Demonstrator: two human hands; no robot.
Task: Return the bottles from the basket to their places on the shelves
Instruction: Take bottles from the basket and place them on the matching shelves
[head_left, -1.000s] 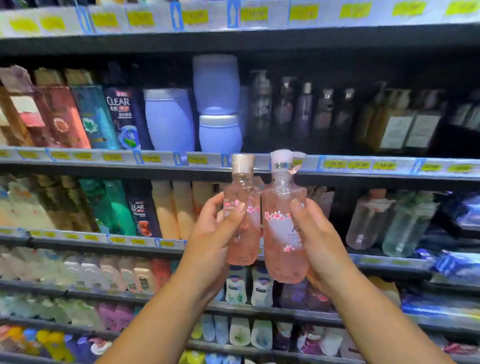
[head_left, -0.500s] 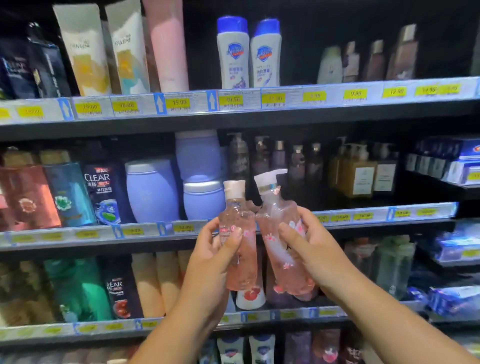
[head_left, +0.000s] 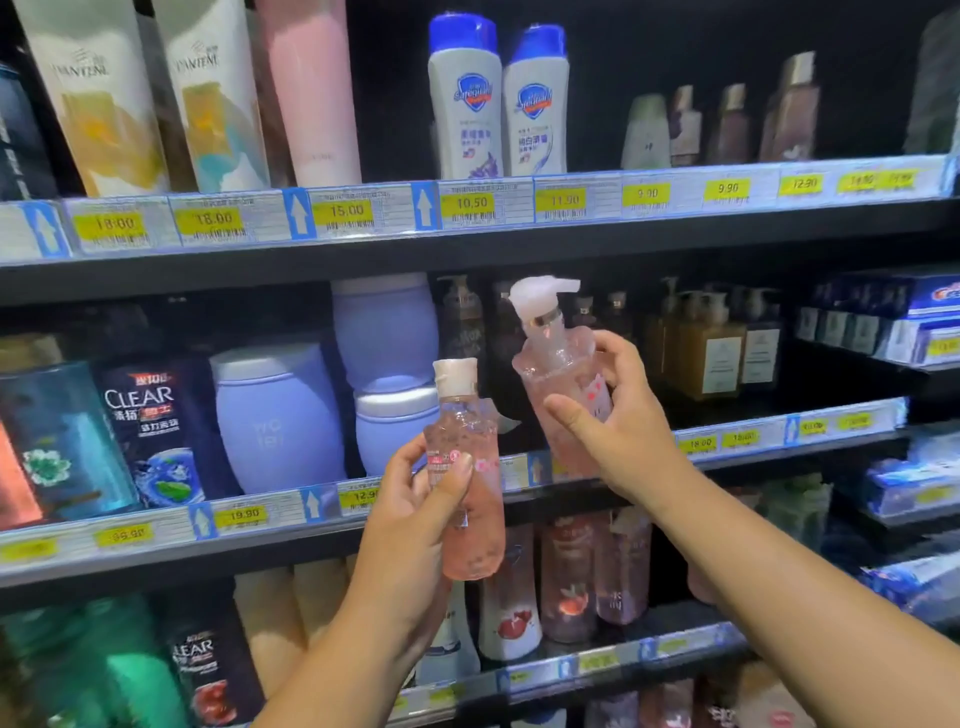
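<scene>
Head view: the left hand (head_left: 415, 525) is wrapped around a pink flip-cap bottle (head_left: 467, 478), thumb laid across the front label and the other fingers curled behind, so the fingers are clamped on its body. The bottle stands nearly upright, its beige cap above the thumb and its rounded base below the palm, held in the air in front of the shelf edge.

The right hand (head_left: 618, 431) is closed on a pink pump bottle (head_left: 563, 384), thumb across the front, the other fingers bent round the far side near the shoulder. This bottle leans left, its white pump head (head_left: 540, 296) well above the fingertips with the spout pointing right. The two bottles are just beside each other but apart, the pump bottle higher and to the right of the left thumb.

Beyond the fingers of both hands runs the middle shelf (head_left: 779, 441) with yellow price tags along its rail. Behind the left hand's bottle stand stacked lavender tubs (head_left: 384, 338), with a larger lavender jar (head_left: 278, 415) and a dark CLEAR shampoo bottle (head_left: 156, 431) further left. Right of the right hand sit amber pump bottles (head_left: 711, 353). Above the pump head, on the upper shelf, stand two white Safeguard bottles (head_left: 498, 104) with blue caps. Below the wrists, pinkish bottles (head_left: 571, 577) fill the lower shelf.
</scene>
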